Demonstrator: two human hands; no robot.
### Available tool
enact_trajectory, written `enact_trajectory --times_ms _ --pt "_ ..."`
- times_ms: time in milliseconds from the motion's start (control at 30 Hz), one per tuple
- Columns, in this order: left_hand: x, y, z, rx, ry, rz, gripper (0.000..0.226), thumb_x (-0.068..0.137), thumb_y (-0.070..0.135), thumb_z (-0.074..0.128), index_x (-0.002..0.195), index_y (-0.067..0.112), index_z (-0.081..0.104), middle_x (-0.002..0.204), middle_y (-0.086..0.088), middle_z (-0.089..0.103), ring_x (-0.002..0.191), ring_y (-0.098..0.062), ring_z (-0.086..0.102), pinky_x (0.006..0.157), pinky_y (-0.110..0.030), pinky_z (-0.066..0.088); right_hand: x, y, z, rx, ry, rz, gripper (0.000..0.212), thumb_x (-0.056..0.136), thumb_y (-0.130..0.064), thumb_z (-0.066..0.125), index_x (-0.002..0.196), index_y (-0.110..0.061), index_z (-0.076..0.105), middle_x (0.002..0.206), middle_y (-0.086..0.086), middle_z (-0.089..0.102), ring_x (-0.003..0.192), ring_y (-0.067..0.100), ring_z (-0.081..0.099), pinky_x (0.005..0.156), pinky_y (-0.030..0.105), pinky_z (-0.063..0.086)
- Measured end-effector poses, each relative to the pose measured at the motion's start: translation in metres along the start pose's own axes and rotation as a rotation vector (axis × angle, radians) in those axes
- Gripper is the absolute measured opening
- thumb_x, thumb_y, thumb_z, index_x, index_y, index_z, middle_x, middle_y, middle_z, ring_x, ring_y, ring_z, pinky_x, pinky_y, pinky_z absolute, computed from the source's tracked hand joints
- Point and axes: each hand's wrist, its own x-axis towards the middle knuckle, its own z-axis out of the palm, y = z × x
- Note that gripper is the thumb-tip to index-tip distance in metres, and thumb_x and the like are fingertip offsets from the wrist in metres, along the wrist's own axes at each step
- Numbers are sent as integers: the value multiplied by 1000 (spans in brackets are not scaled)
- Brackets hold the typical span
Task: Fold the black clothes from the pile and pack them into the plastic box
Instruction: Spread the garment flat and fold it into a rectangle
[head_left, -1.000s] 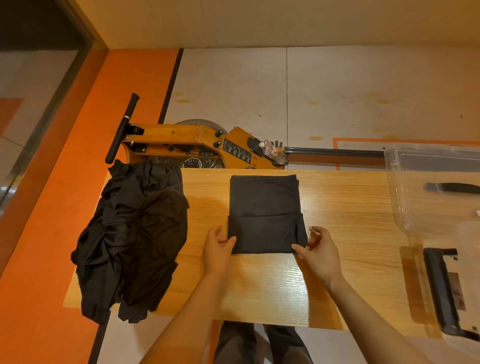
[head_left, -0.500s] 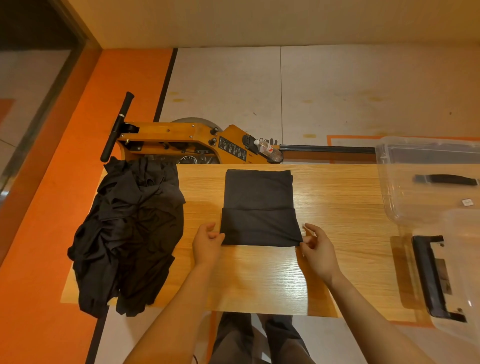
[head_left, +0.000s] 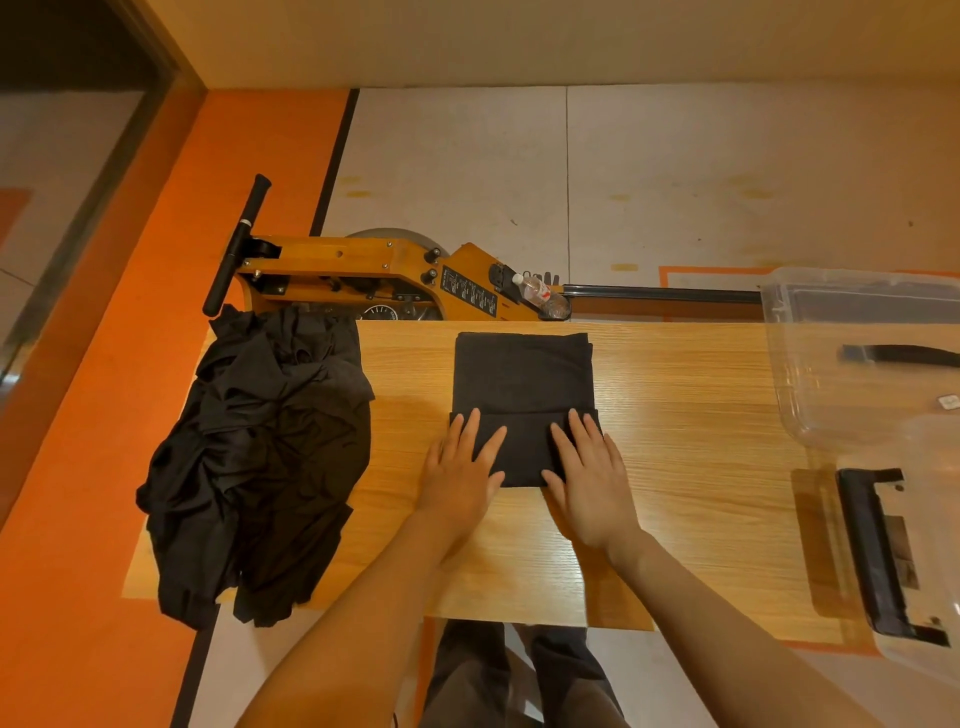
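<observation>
Pile (head_left: 260, 457) of unfolded black clothes waits at the table's left end. Mid-table, left hand (head_left: 460, 470) and right hand (head_left: 587, 475) press flat, fingers straight, on the folded garment (head_left: 522, 376). Plastic box (head_left: 857, 364) at right looks empty; packing seems barely begun.

Folded black garment (head_left: 522, 379), crumpled pile (head_left: 260, 447)
</observation>
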Motion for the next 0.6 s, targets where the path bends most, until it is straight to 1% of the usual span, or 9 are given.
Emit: enact_trajectory --times_ms 33,67,100,167,200,300,367,500,600 --pt "1 -2 0 -2 -31 -2 64 101 49 28 152 32 -6 159 -6 -20 147 -26 -18 118 -46 2 1 2 3 -24 -64 36 68 97 -54 19 154 -17 26 163 10 14 151 27 6 120 44 10" --pt "2 -5 1 -13 -59 -8 64 101 52 26 152 32 -8 159 -6 -21 146 -25 -19 119 -47 1 2 6 6 -52 -98 68 73 95 -57 11 155 -17 22 163 10 10 151 28 3 120 46 9" --pt "2 -8 1 -27 -84 -13 65 100 54 23 152 32 -10 159 -5 -23 146 -24 -21 120 -47 0 1 10 8 -88 -111 87 75 94 -60 9 155 -17 21 163 10 11 151 30 5 119 50 12" --pt "1 -13 1 -38 -124 -3 68 97 61 19 151 32 -12 157 -3 -27 145 -23 -24 120 -48 -2 -2 19 12 -167 -137 89 75 96 -63 13 154 -18 26 162 11 19 149 36 15 116 56 22" --pt "0 -15 2 -38 -138 6 69 96 63 18 151 33 -13 157 -3 -28 144 -22 -26 119 -48 -3 -4 24 13 -193 -149 80 75 96 -64 14 154 -19 26 161 11 20 148 37 17 115 57 23" --pt "-8 -17 4 -33 -154 33 70 96 64 17 150 35 -15 156 -2 -31 143 -21 -28 119 -49 -5 -10 33 13 -210 -185 49 79 94 -71 12 155 -22 19 163 8 13 149 37 11 116 58 17" --pt "-16 -17 7 -38 -156 49 70 96 64 18 149 36 -16 155 -1 -32 143 -21 -29 119 -49 -4 -17 34 14 -203 -185 46 79 94 -73 13 155 -24 17 163 7 11 149 37 9 116 58 16" --pt "-35 -13 20 -58 -148 52 70 95 65 20 149 38 -17 154 1 -33 142 -19 -30 118 -48 -7 -41 34 20 -195 -194 51 78 94 -73 19 155 -24 16 163 7 15 149 36 8 116 56 12" --pt "-49 -9 32 -30 -112 44 71 94 66 21 149 39 -16 155 0 -32 144 -21 -27 117 -46 -6 -56 31 22 -179 -210 56 78 94 -73 24 155 -25 19 162 7 17 149 36 9 115 56 11"
